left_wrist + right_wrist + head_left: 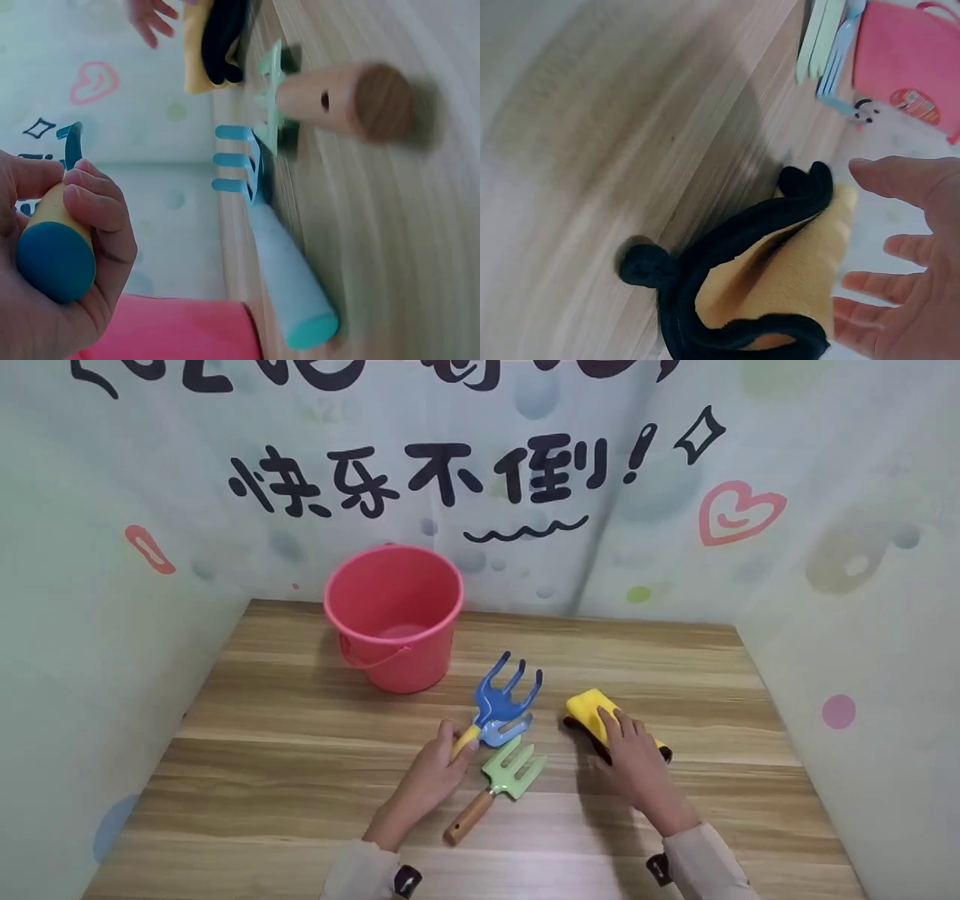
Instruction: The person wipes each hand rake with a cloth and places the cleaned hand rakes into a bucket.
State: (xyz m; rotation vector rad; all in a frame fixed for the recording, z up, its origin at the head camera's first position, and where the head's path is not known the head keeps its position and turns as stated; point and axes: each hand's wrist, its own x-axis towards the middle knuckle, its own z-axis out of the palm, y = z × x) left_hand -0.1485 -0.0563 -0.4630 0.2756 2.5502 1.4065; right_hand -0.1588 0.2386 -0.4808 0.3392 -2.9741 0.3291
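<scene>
My left hand [439,761] grips the yellow handle of a dark blue hand rake [504,697], its three tines pointing away. Below it on the table lies a light blue hand rake [281,255], its handle hidden behind my left hand in the head view. A green hand fork [514,769] with a wooden handle lies beside that. On the right, my right hand [634,757] is over a folded yellow cloth [592,709] with black edging. In the right wrist view its fingers lie fairly straight along the cloth's far side, thumb held apart.
A pink bucket [405,660] stands upright at the back left of the wooden table [300,780], its handle hanging down in front. A printed curtain [525,562] rises behind the table and along both sides.
</scene>
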